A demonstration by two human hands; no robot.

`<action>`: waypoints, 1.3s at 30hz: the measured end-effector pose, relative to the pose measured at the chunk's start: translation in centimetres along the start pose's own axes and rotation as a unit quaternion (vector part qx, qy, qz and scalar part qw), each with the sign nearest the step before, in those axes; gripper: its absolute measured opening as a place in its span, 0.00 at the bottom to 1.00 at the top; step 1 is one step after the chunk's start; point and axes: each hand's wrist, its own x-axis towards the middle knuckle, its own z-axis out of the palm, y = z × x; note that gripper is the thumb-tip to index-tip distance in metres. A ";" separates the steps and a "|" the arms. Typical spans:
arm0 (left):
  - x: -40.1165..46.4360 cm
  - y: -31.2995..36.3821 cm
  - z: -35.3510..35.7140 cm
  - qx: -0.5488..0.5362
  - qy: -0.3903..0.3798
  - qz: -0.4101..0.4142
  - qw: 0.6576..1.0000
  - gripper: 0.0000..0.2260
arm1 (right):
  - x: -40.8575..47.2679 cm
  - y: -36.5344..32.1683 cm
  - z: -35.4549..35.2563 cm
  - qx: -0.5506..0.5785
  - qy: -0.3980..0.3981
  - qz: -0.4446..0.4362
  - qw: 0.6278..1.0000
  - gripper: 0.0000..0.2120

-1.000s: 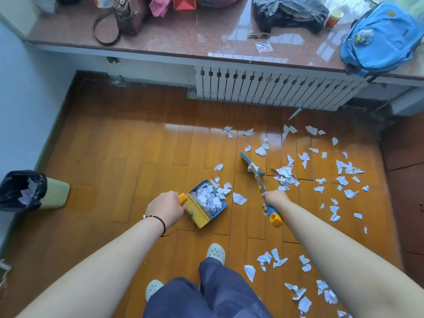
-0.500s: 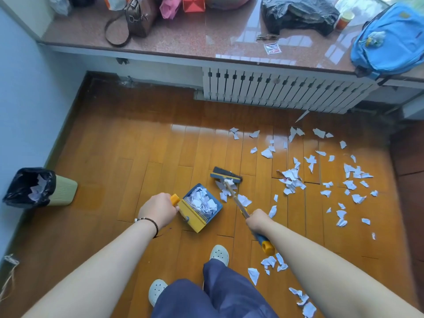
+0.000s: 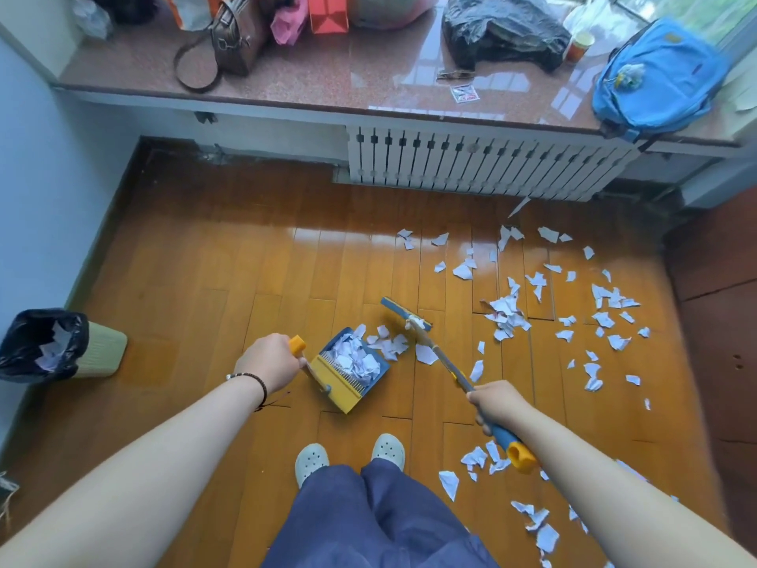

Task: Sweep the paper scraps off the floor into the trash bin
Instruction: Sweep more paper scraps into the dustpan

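My left hand (image 3: 270, 362) grips the orange handle of a blue and yellow dustpan (image 3: 348, 368) that sits on the wooden floor (image 3: 196, 280), full of white paper scraps. My right hand (image 3: 497, 405) grips the long handle of a small broom (image 3: 438, 354), whose blue head (image 3: 405, 313) lies just beyond the dustpan's mouth. A few scraps (image 3: 389, 344) lie between the head and the pan. Several more paper scraps (image 3: 573, 305) are scattered to the right and near my right arm. A green trash bin (image 3: 61, 346) with a black liner stands at the left wall, holding some scraps.
A white radiator cover (image 3: 483, 166) runs under a stone sill (image 3: 348, 79) that carries bags and a blue backpack (image 3: 659, 75). My two feet in pale clogs (image 3: 350, 455) stand just behind the dustpan. A dark cabinet (image 3: 721, 301) borders the floor on the right.
The broom head swept left from the scattered scraps to the dustpan's mouth, pushing scraps toward it, then lifted back slightly. My left hand keeps the dustpan in place.
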 end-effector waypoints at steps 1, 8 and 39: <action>0.0 -0.5 0.1 -0.001 0.004 -0.001 1.000 0.13 | -0.1 0.0 0.3 0.020 0.007 0.013 1.000 0.05; 0.5 -3.4 -0.6 0.016 0.013 0.024 0.999 0.12 | 0.8 -1.8 5.0 0.246 0.034 0.077 0.965 0.10; 2.0 -12.5 -4.5 -0.002 -0.010 0.083 0.997 0.12 | -8.3 -11.5 16.2 -0.033 -0.052 0.018 0.998 0.08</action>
